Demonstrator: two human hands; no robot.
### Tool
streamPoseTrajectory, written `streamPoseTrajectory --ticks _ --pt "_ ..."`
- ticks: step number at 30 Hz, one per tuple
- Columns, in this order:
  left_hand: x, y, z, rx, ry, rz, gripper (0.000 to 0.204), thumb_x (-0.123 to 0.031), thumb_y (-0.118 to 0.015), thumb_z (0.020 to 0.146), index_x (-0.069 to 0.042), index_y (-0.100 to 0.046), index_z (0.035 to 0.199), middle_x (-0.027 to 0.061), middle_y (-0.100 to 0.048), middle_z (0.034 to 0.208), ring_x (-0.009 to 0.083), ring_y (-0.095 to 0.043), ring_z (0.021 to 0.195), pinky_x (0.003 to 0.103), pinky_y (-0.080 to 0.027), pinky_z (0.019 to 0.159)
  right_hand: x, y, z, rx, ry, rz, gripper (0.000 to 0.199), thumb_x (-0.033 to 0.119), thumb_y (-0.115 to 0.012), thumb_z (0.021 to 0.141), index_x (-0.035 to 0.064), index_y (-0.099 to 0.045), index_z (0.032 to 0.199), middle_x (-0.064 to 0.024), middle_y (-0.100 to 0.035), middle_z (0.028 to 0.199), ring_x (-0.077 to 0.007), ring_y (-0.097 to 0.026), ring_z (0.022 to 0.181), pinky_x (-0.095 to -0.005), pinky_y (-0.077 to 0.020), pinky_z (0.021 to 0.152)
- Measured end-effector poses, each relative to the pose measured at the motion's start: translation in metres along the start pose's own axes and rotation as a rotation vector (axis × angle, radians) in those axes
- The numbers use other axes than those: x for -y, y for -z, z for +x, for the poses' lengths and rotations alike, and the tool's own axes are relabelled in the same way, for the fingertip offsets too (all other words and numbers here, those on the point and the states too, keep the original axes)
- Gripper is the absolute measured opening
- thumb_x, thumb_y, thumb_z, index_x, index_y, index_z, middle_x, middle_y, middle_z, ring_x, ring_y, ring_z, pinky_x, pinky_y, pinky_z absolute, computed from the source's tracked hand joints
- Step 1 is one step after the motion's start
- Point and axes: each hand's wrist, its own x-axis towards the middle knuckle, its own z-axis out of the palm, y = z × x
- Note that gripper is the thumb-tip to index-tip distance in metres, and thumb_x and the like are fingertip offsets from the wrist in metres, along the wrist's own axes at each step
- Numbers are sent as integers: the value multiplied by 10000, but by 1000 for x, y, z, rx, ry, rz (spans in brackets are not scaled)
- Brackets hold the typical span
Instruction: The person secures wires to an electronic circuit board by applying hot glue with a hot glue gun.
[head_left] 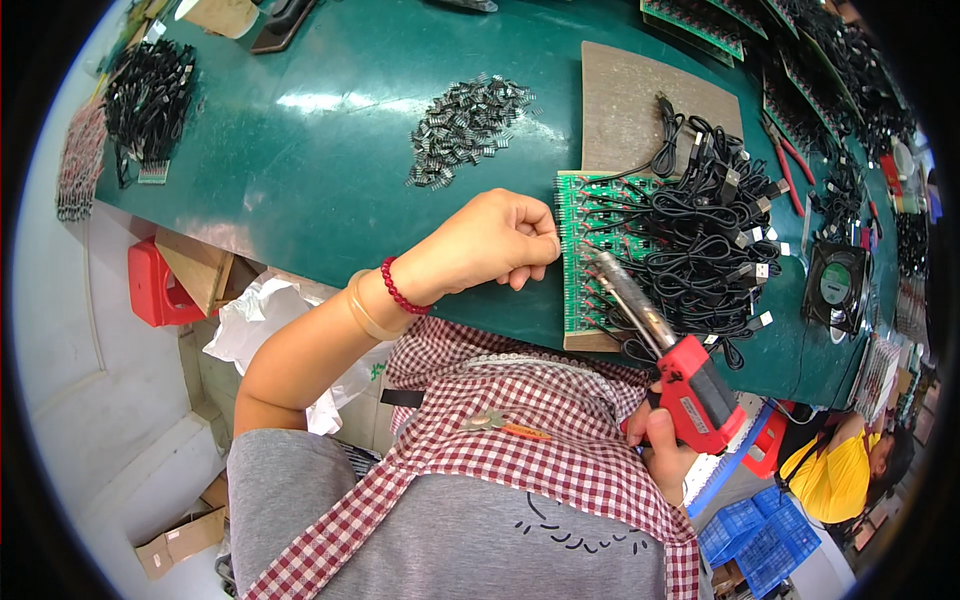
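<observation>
My left hand [500, 240] is closed in a fist at the left edge of a green circuit board panel [578, 250], pinching something thin that I cannot make out. A red bead bracelet and a clear band circle that wrist. My right hand [662, 440] grips the red handle of a soldering gun [690, 385]. Its metal barrel [625, 285] points up and left over the green panel. A tangle of black cables with plugs [715, 215] lies across the right part of the panel. The panel rests on a brown board [640, 100] on the green table [330, 170].
A heap of small dark parts [465, 125] lies mid-table. More black cables [150, 95] sit at the far left. Red-handled pliers [790, 155], a small fan [833, 285] and further green boards [700, 20] are at the right. Another person in yellow [835, 470] sits lower right.
</observation>
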Motion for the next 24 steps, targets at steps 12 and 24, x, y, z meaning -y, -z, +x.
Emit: streamPoseTrajectory --ticks 12,24 --pt "-9 14 -4 -351 -405 674 151 -114 -623 761 10 -593 841 94 -613 641 148 -554 497 299 -429 470 3 -1 8 -1 138 194 392 238 -565 848 -52 -430 1075 -68 -464 527 -129 -427 413 -248 -352 402" --pt "-11 34 23 -777 -567 1502 115 -121 -619 756 -49 -531 774 88 -559 756 259 -592 683 356 -476 596 11 -2 12 17 222 199 359 230 -516 875 -43 -406 1082 -60 -448 532 -122 -408 412 -248 -354 398"
